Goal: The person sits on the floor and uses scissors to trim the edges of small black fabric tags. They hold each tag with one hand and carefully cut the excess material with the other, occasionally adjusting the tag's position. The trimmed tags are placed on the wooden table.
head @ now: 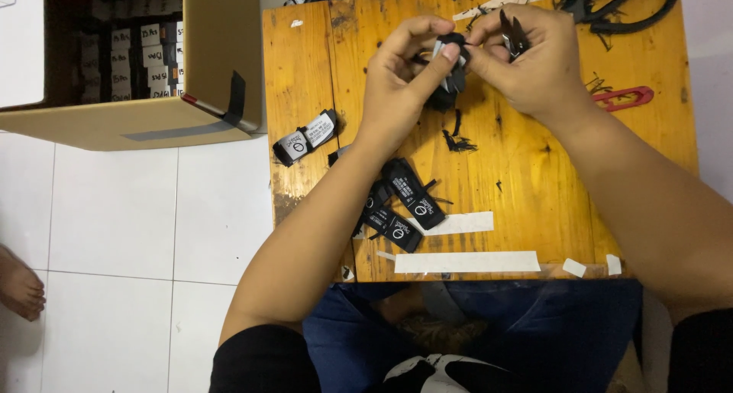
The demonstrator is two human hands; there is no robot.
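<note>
Both hands, left (401, 76) & right (534, 61), grip clamped on 1 black label (452, 72) (over wooden table (534, 171)).

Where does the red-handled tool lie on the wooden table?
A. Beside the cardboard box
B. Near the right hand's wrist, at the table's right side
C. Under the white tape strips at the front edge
B: the red-handled tool lies on the wooden table just beside the wrist of the right hand.
</note>
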